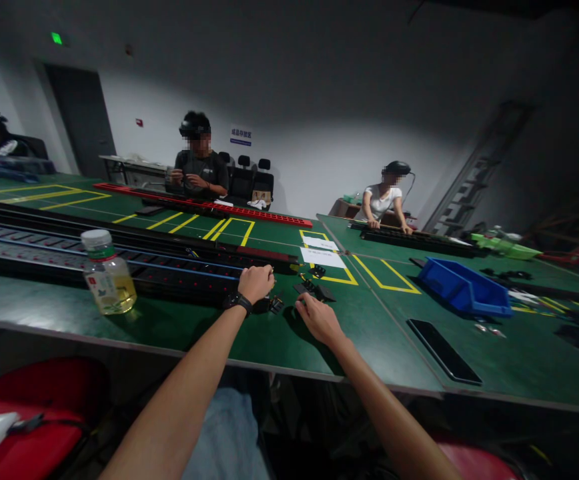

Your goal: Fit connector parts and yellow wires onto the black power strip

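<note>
My left hand [256,283], with a dark watch [239,303] on its wrist, is closed at the right end of a long black rail assembly [184,275]. What its fingers hold, if anything, is hidden. My right hand [320,320] is low over the green table, its fingers apart and slightly bent, with nothing visible in them. Just beyond it are small black parts [319,291] with yellow bits. Another small black and yellow piece [276,305] sits between my two hands. Blue strips run along the rail assembly.
A drink bottle [108,275] stands before the rails. A phone [443,351], a blue bin [462,287] and white papers [322,257] lie on the green table [359,347]. A red rail [209,205] crosses the far side, where co-workers sit. The table's front edge is close.
</note>
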Available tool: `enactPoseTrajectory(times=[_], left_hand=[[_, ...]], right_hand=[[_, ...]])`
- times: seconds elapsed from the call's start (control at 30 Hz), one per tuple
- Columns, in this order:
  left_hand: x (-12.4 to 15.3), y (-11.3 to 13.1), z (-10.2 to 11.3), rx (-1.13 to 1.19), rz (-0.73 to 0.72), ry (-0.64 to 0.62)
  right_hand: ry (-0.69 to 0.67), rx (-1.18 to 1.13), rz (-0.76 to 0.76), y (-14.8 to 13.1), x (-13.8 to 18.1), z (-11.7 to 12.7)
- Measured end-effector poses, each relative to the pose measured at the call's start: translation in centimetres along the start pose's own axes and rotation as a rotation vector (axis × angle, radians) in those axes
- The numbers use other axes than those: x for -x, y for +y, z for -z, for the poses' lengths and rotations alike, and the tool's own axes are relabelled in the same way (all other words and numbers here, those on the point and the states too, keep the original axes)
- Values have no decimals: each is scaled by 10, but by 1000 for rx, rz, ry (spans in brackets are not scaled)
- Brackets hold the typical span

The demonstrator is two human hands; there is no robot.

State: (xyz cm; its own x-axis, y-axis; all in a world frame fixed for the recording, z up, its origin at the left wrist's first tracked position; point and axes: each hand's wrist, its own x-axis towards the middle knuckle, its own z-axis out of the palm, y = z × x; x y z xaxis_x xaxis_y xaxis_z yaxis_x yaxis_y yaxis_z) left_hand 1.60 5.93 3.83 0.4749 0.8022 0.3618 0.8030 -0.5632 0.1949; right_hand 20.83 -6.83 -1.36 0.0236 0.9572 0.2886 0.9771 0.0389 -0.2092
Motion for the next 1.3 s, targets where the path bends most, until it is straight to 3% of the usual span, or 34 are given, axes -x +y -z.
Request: enactPoseTrajectory(times=[0.4, 0.63, 1.3], left_hand=[[0, -3, -5, -1, 29, 36], [2, -1, -1, 9, -32, -17], [-3, -10, -11, 141, -66, 18]], right_hand=[[0, 16, -1, 1, -1, -1], [21, 31, 15, 2, -1, -3], [16, 22, 11, 2, 0, -2]])
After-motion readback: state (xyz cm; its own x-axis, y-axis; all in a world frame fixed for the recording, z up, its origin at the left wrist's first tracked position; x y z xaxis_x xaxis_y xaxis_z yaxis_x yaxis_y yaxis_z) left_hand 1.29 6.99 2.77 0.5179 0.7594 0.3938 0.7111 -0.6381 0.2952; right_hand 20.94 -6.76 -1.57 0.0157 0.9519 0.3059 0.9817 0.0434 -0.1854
